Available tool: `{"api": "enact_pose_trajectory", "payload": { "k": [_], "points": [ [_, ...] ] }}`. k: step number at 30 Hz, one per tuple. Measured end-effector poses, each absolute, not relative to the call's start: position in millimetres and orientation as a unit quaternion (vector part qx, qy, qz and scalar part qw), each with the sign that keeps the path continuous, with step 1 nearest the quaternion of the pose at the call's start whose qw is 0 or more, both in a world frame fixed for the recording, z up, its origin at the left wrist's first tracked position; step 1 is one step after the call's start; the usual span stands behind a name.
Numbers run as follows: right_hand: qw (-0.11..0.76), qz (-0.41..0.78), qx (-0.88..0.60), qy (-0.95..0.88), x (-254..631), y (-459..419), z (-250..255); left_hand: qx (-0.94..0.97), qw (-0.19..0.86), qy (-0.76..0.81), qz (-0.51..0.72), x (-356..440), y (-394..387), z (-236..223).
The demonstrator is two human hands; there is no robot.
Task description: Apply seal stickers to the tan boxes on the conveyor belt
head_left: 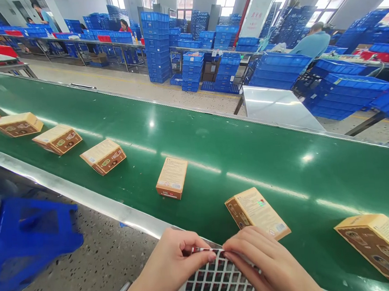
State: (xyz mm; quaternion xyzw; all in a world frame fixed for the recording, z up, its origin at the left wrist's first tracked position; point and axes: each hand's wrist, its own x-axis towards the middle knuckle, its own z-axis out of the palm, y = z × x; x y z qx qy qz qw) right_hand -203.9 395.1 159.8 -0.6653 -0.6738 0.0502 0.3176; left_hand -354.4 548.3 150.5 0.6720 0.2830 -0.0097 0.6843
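In front of me, above the belt's near edge, my left hand (177, 261) is closed, thumb and forefinger pinching a small thin strip (196, 249) with red and white at its end. Its kind cannot be made out. My right hand (265, 259) is closed too, fingertips pinched at the strip's other end. Just below both hands is a white grid basket (217, 276), with dark and reddish pieces showing through its openings. Beyond my right hand a brown and cream carton (258, 211) lies on the green belt (197, 136), partly hidden by the fingers.
More cartons lie along the belt, one ahead (172, 177), one at right (375, 244) and several at left. A blue stool (36, 240) stands on the floor at left. Across the belt are a metal table (277, 102), stacked blue crates (156, 47) and people at workbenches.
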Motion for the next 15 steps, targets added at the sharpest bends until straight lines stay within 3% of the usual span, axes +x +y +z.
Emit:
{"api": "enact_pose_trajectory", "payload": {
  "k": [6,9,15],
  "points": [
    [0.256,-0.091,-0.652,-0.708,-205,397,153,0.675,0.671,0.304,0.040,-354,547,152],
    [0.276,-0.120,-0.642,-0.705,-209,395,151,0.653,0.679,0.330,0.050,-353,550,151],
    [0.485,0.119,-0.726,-0.473,-187,424,149,0.671,0.668,0.319,0.034,-363,562,147]
  ]
}}
